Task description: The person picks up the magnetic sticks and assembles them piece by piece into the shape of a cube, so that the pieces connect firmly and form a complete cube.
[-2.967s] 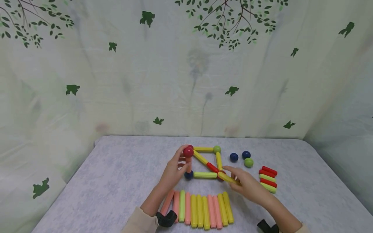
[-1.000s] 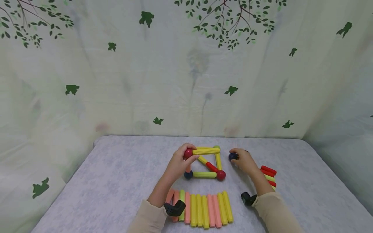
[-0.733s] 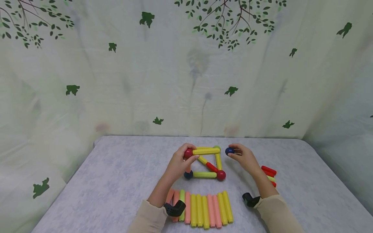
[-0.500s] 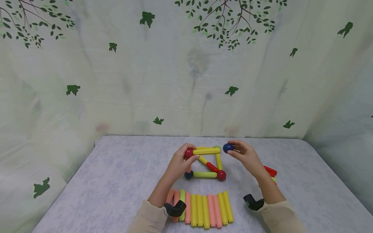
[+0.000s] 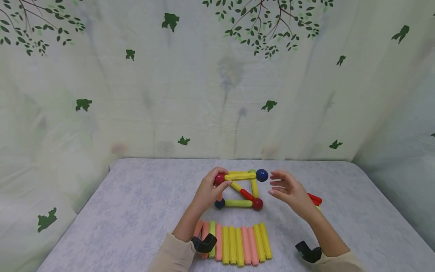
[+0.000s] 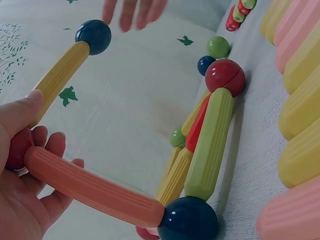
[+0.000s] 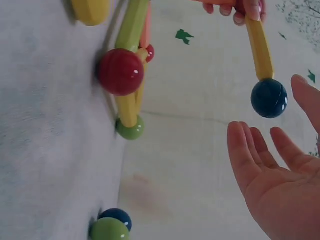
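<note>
My left hand point(image 5: 205, 192) grips a red ball point(image 5: 219, 179) atop an upright salmon-pink stick point(image 6: 95, 185). From that ball a yellow stick point(image 5: 240, 176) reaches sideways above the table, with a blue ball point(image 5: 262, 175) on its far end. Just right of the blue ball my right hand point(image 5: 290, 192) is held with its fingers spread and nothing in them. The pink stick stands on a dark blue ball point(image 6: 187, 220) at one corner of a flat frame. A light green stick point(image 5: 239, 203) joins that corner to another red ball point(image 5: 257, 204); a green ball point(image 7: 131, 127) marks a back corner.
A row of pink, yellow and light green sticks point(image 5: 240, 247) lies in front, partly behind the left wrist. Red and light green sticks point(image 5: 314, 198) lie at right, mostly hidden by the right arm. In the right wrist view, a green ball point(image 7: 110, 230) and a blue one point(image 7: 116, 216) rest loose.
My right hand has let go of the yellow stick, fetched a blue ball, set it on the stick's end and drawn back right. My left hand stays at the red ball.
</note>
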`<state>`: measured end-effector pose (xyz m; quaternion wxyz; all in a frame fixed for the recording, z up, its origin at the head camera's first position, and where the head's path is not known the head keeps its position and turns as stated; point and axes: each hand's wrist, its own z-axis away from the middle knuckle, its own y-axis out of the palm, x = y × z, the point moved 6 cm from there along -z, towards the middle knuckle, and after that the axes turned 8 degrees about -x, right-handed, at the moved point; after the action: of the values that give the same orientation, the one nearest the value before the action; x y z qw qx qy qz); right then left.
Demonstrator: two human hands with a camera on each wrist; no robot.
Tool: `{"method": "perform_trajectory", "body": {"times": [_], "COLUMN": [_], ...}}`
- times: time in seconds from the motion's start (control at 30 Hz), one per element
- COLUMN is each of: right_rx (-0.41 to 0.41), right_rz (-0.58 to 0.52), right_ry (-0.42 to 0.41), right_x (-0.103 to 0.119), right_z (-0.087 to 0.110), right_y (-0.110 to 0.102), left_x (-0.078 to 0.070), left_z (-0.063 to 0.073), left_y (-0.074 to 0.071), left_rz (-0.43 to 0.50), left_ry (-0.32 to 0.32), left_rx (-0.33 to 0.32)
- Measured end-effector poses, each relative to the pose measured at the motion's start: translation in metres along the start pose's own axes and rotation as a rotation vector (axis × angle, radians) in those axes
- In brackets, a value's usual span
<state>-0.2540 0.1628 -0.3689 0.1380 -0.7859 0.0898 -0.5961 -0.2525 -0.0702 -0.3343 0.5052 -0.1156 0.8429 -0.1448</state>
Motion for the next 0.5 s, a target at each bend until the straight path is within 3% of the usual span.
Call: {"method": "perform_trajectory", "body": {"times": [0.13,0.37,0.5], "right_rx": [0.1,0.404,0.465], "right_rz": [0.094,0.272,0.363], "right_ry": [0.108,0.261,0.298], "right_x": [-0.018,-0.048,-0.053], "right_z": [0.023,0.055,0.063], "right_y": [0.007,0.04,0.054], "left_x": [0.0,0.002,0.002], "left_z": [0.0,0.001,0.001], "left_y": [0.0,0.0,0.0], "left_rz": [0.011,0.018,0.021], "left_ry": [-0.003,-0.015,-0.016], "left_rx": [0.002,0.006,0.007]}}
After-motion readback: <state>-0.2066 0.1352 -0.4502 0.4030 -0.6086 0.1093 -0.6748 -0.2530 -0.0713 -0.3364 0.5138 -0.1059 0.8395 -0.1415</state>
